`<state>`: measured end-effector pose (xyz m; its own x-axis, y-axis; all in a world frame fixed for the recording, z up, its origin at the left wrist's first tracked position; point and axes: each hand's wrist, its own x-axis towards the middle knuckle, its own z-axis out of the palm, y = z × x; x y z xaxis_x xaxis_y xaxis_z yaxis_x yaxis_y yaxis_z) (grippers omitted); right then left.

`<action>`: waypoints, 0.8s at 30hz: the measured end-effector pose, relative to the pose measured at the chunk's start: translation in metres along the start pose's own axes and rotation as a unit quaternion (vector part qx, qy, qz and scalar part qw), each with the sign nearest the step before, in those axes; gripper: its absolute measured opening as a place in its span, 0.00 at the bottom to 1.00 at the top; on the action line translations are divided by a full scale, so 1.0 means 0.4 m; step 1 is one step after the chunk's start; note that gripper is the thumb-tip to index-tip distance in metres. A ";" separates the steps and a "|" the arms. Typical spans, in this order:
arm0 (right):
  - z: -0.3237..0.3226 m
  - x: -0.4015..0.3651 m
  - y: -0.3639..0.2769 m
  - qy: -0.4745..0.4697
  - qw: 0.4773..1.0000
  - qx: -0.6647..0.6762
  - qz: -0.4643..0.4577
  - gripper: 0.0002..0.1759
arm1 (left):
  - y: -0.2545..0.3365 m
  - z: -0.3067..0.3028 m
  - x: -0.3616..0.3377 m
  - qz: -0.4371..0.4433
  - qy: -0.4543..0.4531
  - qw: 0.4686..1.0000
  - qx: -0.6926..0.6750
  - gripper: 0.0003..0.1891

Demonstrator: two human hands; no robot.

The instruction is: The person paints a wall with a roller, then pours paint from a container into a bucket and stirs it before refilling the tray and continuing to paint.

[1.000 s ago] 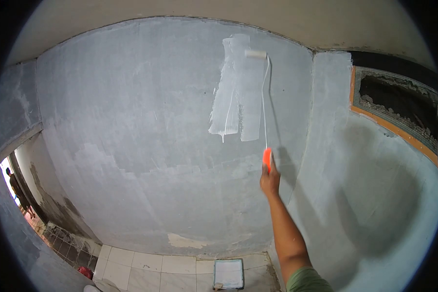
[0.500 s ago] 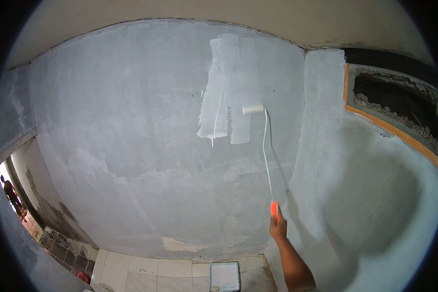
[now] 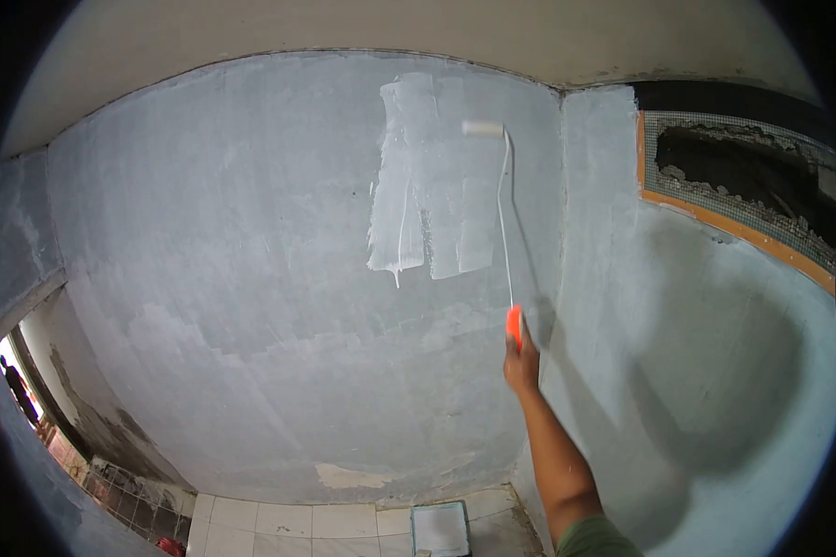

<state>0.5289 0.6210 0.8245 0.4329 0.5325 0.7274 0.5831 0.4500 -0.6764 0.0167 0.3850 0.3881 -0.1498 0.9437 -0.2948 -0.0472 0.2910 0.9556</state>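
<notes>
My right hand (image 3: 522, 364) is closed around the orange handle of a paint roller (image 3: 484, 128). Its long thin wire frame reaches up to a white roller sleeve, which is against the upper part of the grey wall (image 3: 251, 232). Left of and below the sleeve is a patch of fresh white paint (image 3: 409, 186), with ragged left and lower edges and a drip at the bottom. My left hand is out of view.
A paint tray (image 3: 439, 529) holding white paint sits on the tiled floor (image 3: 260, 529) below. At upper right, an orange-edged opening (image 3: 752, 167) has a rough broken surround. A person (image 3: 19, 392) stands in the doorway at far left. Something red (image 3: 170, 547) lies at lower left.
My right hand and the roller have moved up the wall. The white paint patch is wider on its right side. The view has shifted slightly.
</notes>
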 end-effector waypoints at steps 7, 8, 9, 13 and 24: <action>-0.081 0.291 -0.095 -0.006 1.000 -0.002 0.002 0.32 | 0.214 0.171 -0.020 -0.051 -0.031 0.998 -0.001 0.15; -0.097 0.265 -0.068 -0.009 0.998 -0.044 -0.044 0.30 | 0.237 0.196 -0.018 -0.049 -0.032 0.998 0.009 0.16; -0.102 0.223 -0.023 -0.007 0.998 -0.044 -0.045 0.30 | 0.264 0.220 -0.012 -0.051 -0.034 0.998 0.010 0.16; -0.158 -0.050 0.147 -0.046 0.996 -0.075 0.022 0.30 | 0.335 0.309 0.073 0.042 -0.092 0.993 0.060 0.19; -0.209 -0.565 0.341 -0.071 0.983 -0.086 0.144 0.32 | 0.635 0.651 0.047 0.201 -0.159 0.949 0.185 0.21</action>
<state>0.5679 0.5022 0.5777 0.5039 0.7203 0.4768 0.5635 0.1443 -0.8135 0.2591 0.5174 0.6257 0.2261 0.9727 0.0522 0.3102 -0.1227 0.9427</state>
